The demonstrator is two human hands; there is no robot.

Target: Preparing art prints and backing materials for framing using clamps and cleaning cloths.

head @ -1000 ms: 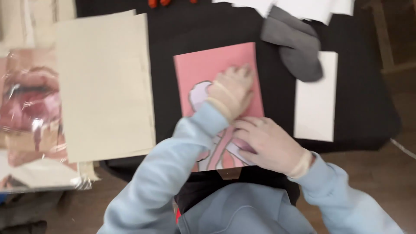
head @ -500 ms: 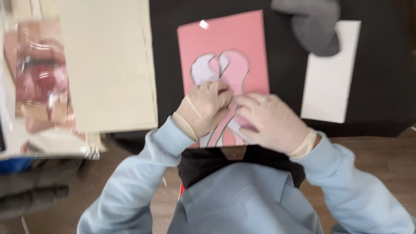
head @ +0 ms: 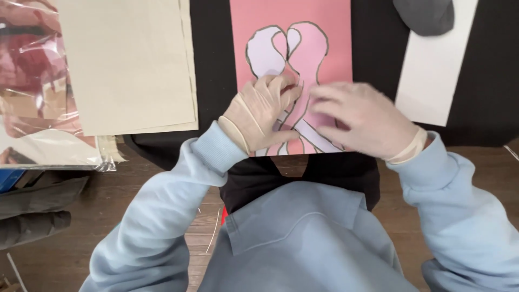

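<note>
A: What is seen on the far left?

B: A clear plastic bag (head: 32, 81) w/ red and brown stuff inside. It is cut off at the edge, and the stuff inside can't be made out. Below it, sth dark and grey (head: 38, 211) is seen on the wood floor; it can't be told what it is.

A: Next to the bag?

B: Cream sheets (head: 130, 59) are laid on the black cloth (head: 213, 65). 2 edges are seen, so at least 2 sheets. The top is cut off.

A: And in the middle?

B: 1 pink card (head: 335, 32) is laid flat on the black cloth, right in front of the person. 2 curvy shapes are seen on it, 1 pale purple (head: 265, 54) and 1 light pink (head: 311, 51), w/ dark outlines. Their lower parts are hidden by the hands.

A: How are the hands held?

B: 2 hands, both in pale gloves. The left hand (head: 259, 113) is curled, fingertips pressed on the shapes. The right hand (head: 362, 119) is spread flat on the card. It is blurred, so a grip on anything can't be told.

A: On the right?

B: 1 white sheet (head: 432, 75) is laid near the card, not touching. 1 grey cloth thing (head: 427, 16) is laid over its top, partly cut off.
</note>
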